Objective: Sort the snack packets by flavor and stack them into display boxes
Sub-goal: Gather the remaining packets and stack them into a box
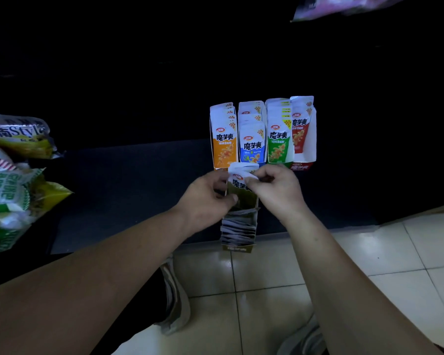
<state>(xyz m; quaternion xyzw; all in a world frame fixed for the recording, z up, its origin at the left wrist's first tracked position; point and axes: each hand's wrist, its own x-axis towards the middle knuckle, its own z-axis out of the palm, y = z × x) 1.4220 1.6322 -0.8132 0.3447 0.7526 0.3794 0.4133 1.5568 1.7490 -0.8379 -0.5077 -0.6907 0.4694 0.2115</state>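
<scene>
Left hand point(207, 197) and right hand point(280, 192) both pinching an olive packet point(241, 194), holding it over a box point(237, 248), row of filled boxes point(251, 142) standing behind

Both your forearms bare, reaching forward from lower corners, converging toward centre. Your left hand point(208, 194): back facing up, fingers curled, thumb laid across front of packet point(242, 194), gripping its left edge. Your right hand point(278, 190): knuckles up, wrist slightly bent, fingertips point(253, 180) pinching packet's white top. Hands close together at same height, packet between them.
</scene>
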